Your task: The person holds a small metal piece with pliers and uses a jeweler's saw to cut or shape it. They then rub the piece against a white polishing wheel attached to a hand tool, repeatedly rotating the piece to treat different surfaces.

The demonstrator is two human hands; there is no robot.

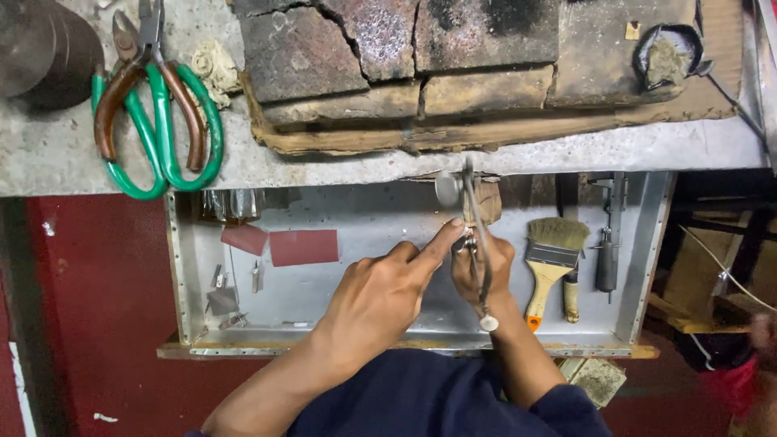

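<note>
My right hand [486,271] grips a metal saw frame [477,235] that stands upright in front of a small wooden peg [488,202] jutting from the bench edge. The frame has a round knob at its top [447,188] and another at its bottom [488,322]. My left hand [376,299] reaches in from the left, its other fingers curled. Its index finger is stretched out, and the fingertip with the thumb pinches a small metal piece [463,241] right by the saw blade. The piece is mostly hidden by my fingers.
Below the bench hangs a metal tray [324,279] holding two red sandpaper sheets [303,247], small metal scraps [222,299], a paintbrush [550,259] and a dark-handled tool [607,259]. On the bench top lie green-handled shears [166,121], brown-handled pliers [129,81], cracked fire bricks [388,48] and a small dish [668,53].
</note>
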